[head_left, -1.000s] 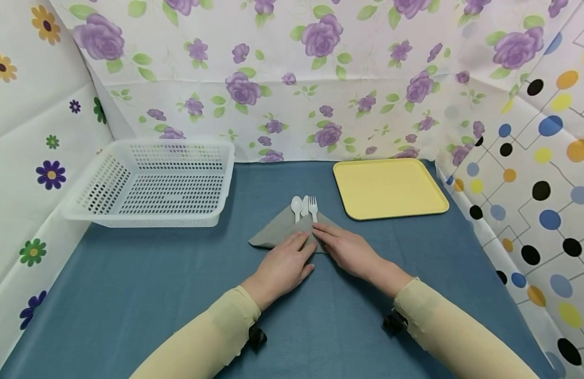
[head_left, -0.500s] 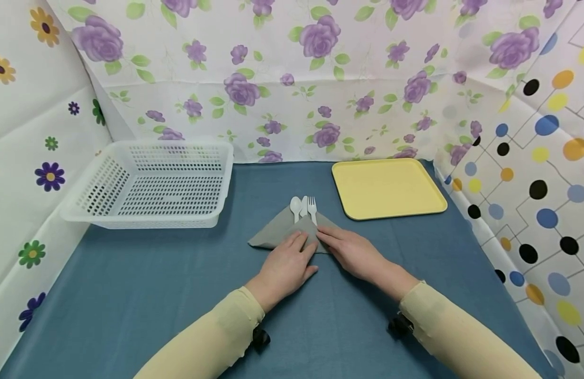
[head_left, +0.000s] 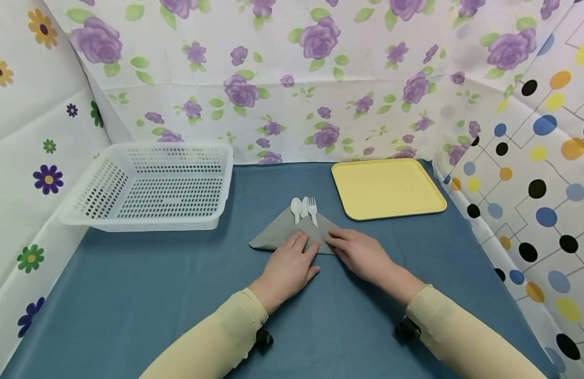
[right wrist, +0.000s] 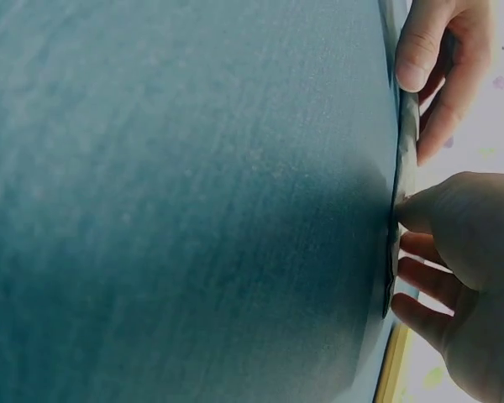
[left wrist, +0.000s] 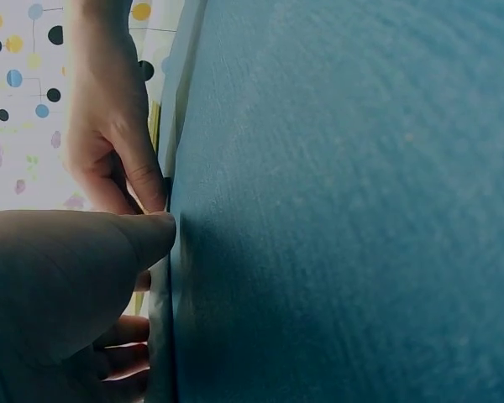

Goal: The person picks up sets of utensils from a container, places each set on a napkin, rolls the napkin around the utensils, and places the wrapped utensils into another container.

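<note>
A grey cloth napkin (head_left: 273, 235), folded into a triangle, lies on the blue tablecloth. A white plastic spoon (head_left: 296, 207), knife (head_left: 304, 204) and fork (head_left: 313, 208) stick out side by side from behind its front fold, their handles hidden. My left hand (head_left: 286, 269) rests on the fold with its fingers stretched over the cloth. On the napkin's right side, my right hand (head_left: 362, 255) touches the cloth with its fingertips. Seen from the right wrist, that hand's fingers (right wrist: 428, 281) lie spread along the thin edge of the napkin (right wrist: 406, 168).
A white perforated plastic basket (head_left: 216, 220) stands at the back left. At the back right lies a flat yellow tray (head_left: 388, 189). Patterned sheets (head_left: 282, 105) hang behind the table and along both sides.
My right hand has slid a little to the right across the napkin, away from the centre fold. The left hand stays on the fold, nearly still. The cutlery has not moved.
</note>
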`<state>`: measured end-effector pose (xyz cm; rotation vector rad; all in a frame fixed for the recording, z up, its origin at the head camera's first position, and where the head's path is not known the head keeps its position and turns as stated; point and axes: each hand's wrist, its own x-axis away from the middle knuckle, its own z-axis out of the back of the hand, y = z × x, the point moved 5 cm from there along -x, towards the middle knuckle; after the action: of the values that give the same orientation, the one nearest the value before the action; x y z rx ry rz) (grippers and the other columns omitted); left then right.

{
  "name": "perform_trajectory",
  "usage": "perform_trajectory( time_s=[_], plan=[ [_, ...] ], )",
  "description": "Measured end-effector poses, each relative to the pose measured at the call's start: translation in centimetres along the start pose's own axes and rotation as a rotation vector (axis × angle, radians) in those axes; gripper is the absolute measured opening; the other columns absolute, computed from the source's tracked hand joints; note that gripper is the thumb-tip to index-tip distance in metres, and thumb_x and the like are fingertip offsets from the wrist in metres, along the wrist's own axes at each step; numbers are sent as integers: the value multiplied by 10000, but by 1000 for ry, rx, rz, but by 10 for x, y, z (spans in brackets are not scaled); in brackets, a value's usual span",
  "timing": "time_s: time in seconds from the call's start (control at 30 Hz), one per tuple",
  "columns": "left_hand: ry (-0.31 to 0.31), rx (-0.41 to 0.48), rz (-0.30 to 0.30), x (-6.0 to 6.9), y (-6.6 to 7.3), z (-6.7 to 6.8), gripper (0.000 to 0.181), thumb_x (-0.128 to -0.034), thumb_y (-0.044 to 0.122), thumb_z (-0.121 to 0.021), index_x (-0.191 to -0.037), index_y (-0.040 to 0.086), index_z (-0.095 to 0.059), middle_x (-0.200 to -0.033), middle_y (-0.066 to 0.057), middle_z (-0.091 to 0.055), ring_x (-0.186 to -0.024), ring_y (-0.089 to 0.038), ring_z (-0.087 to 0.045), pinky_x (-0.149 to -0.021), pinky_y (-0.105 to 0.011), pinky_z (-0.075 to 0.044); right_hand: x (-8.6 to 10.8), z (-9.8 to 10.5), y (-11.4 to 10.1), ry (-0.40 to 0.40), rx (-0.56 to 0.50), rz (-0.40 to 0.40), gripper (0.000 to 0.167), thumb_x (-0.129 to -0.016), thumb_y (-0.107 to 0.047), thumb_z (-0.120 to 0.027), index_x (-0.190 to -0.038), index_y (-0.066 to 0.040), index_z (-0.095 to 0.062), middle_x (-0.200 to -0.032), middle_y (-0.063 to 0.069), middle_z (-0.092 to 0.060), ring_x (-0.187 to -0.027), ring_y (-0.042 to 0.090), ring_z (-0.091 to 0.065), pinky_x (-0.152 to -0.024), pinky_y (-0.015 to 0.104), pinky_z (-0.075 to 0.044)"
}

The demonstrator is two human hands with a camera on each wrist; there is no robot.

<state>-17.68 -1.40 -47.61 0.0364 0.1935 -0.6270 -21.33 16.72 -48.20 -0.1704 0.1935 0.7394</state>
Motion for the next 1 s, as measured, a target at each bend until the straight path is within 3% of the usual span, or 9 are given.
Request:
perform_trajectory(
  time_s=[0.33, 0.67, 1.0],
  plan=[
    [25, -13, -10, -1, 1, -1, 566, -1073, 485, -736, -1508, 127, -679, -1511, -187, -628, -1439, -340, -580, -1187, -442, -501, 4, 6, 5, 29, 54, -190, 279, -1008, -187, -852, -1259, -68, -823, -1349, 142, -748, -1218, 331, -722, -944, 508, -640],
    [23, -4, -6, -1, 1, 1, 548, -1075, 475, -738, -1496, 129, -681, -1505, -183, -629, -1432, -344, -583, -1189, -457, -499, 8, 10, 11, -1, 57, -365, 467, -988, -305, -880, -1331, -13, -759, -1252, 188, -702, -1096, 365, -700, -823, 525, -643],
    [16, -10, -2, -1, 0, -1, 558, -1080, 482, -728, -1509, 130, -678, -1514, -182, -625, -1438, -341, -577, -1189, -453, -498, 0, 12, 23, -131, -78, -505, 480, -986, -331, -879, -1284, 21, -746, -1098, 165, -650, -869, 274, -626, -757, 489, -593]
  ],
)
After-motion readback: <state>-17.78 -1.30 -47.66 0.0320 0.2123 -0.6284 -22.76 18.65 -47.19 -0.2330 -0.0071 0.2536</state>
